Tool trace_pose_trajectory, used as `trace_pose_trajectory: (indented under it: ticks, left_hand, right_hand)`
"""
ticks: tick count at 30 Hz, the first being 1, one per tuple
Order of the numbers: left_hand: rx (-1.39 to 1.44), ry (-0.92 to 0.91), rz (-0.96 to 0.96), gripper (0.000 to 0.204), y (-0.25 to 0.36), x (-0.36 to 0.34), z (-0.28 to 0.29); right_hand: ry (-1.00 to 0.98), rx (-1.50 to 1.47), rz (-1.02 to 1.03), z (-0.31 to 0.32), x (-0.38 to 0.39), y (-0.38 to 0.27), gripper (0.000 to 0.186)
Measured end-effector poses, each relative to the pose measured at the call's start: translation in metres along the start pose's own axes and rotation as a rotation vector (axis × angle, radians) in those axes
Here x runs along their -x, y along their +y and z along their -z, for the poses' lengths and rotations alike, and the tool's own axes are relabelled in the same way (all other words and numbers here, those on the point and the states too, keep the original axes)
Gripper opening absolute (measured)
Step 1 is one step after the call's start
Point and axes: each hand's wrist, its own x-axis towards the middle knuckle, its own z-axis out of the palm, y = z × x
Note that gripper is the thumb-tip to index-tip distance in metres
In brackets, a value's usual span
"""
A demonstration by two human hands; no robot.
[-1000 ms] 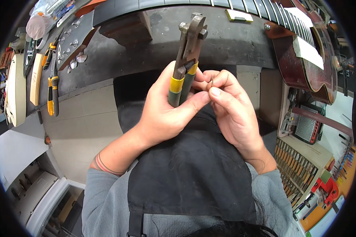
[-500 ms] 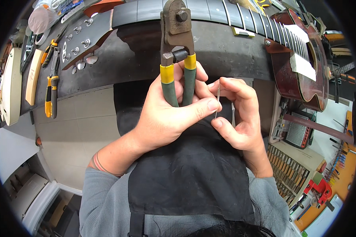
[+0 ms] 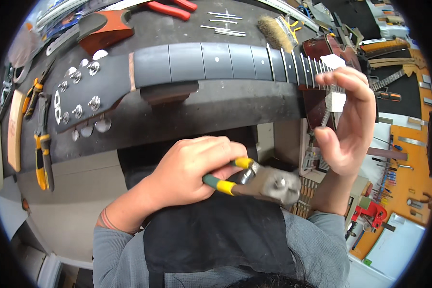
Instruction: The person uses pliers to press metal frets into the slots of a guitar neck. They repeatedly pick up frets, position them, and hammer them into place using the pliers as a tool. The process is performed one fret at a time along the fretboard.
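Observation:
My left hand (image 3: pixel 197 165) is wrapped round the green-and-yellow handles of a pair of nippers (image 3: pixel 276 185). Their metal head points right, in front of my black apron, slightly blurred. Raised at the right, my right hand (image 3: pixel 348 110) has its thumb and fingers apart, over the dark red guitar body. No wire can be made out between them. The guitar neck (image 3: pixel 187 60) lies across the bench on a dark support block (image 3: pixel 170 91). Metal frets show only toward its body end. White tape pieces (image 3: pixel 337 102) sit on the body beside my right fingers.
Several thin metal wires (image 3: pixel 225 21) lie behind the neck, between red-handled pliers (image 3: pixel 170 9) and a brush (image 3: pixel 276 33). Yellow-and-black pliers (image 3: pixel 43 158) and a wooden block (image 3: pixel 15 129) rest at the left. Tools hang on an orange board (image 3: pixel 408 168) at right.
The nippers have come down toward me and turned from pointing away to pointing right. My right hand has moved up and right, apart from my left. My view has shifted, showing more bench.

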Motion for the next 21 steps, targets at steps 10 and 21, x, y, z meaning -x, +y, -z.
trace_pose_trajectory:
  ticks: [10, 21]
  left_hand:
    - [-0.067, -0.313, 0.033, 0.029, -0.024, -0.023, 0.038]
    - [0.174, -0.260, 0.053, 0.028, -0.031, -0.019, 0.041]
  right_hand:
    - [-0.636, 0.626, 0.098, -0.025, -0.096, -0.018, 0.061]
    - [-0.759, 0.661, -0.021, -0.037, -0.108, -0.017, 0.060]
